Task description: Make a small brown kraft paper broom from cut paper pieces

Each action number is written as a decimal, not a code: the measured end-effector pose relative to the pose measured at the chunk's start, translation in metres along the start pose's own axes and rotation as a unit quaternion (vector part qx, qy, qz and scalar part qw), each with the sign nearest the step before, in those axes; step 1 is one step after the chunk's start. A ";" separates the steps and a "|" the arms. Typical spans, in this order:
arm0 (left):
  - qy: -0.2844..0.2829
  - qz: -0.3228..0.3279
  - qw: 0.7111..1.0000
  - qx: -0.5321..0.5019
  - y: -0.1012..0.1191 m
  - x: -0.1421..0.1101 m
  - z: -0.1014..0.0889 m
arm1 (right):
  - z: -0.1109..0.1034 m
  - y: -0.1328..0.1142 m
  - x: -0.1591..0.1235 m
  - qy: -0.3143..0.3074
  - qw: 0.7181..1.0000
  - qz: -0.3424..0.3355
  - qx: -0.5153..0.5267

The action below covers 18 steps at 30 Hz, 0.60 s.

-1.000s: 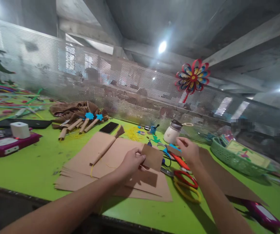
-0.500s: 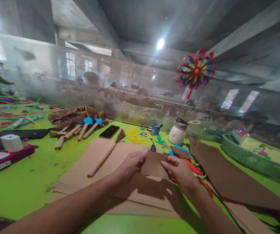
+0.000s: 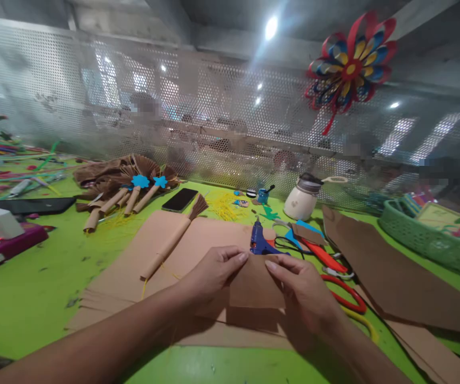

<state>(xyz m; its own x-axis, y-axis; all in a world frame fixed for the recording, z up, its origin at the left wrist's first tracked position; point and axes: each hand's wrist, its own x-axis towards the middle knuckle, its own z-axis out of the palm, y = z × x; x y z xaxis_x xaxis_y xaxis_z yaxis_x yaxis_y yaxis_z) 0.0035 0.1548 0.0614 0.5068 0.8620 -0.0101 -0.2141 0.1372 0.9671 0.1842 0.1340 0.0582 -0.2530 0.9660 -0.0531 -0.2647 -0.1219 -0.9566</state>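
Both hands hold a small brown paper piece [image 3: 256,285] just above a stack of brown paper sheets [image 3: 166,256] on the green table [image 3: 49,266]. My left hand [image 3: 214,274] pinches its upper left edge. My right hand [image 3: 304,290] grips its right side, thumb on the top edge. A rolled brown paper stick with a fringed end [image 3: 174,237] lies on the stack to the left. A blue glue gun [image 3: 259,242] lies just beyond the piece.
Red and yellow scissors [image 3: 339,280] lie right of my hands beside a long brown sheet [image 3: 381,272]. A white pot [image 3: 304,200], a green basket [image 3: 425,242], a phone [image 3: 179,200], finished paper brooms [image 3: 128,194] and a pink device [image 3: 1,245] stand around. A perforated metal screen [image 3: 214,117] backs the table.
My right hand came back from the scissors area and took hold of the brown piece beside my left hand. Both hands lowered it toward the stack. The camera tilted down and closer.
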 end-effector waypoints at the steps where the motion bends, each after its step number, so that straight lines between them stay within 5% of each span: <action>1: 0.003 -0.003 1.000 0.006 -0.001 0.000 0.000 | 0.000 0.001 0.000 0.003 1.000 0.003 0.008; 8: 0.044 -0.025 0.998 0.046 0.002 -0.002 0.002 | 0.000 0.003 0.000 0.078 0.996 -0.014 -0.028; 18: 0.061 -0.028 0.995 0.076 0.003 -0.005 0.005 | 0.002 0.002 -0.003 0.094 0.993 -0.036 -0.059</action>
<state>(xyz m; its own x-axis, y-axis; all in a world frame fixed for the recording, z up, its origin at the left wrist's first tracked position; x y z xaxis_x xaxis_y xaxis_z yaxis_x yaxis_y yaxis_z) 0.0047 0.1483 0.0657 0.4065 0.9095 -0.0871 -0.0546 0.1193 0.9914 0.1831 0.1305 0.0572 -0.0560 0.9981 -0.0255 -0.1615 -0.0343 -0.9863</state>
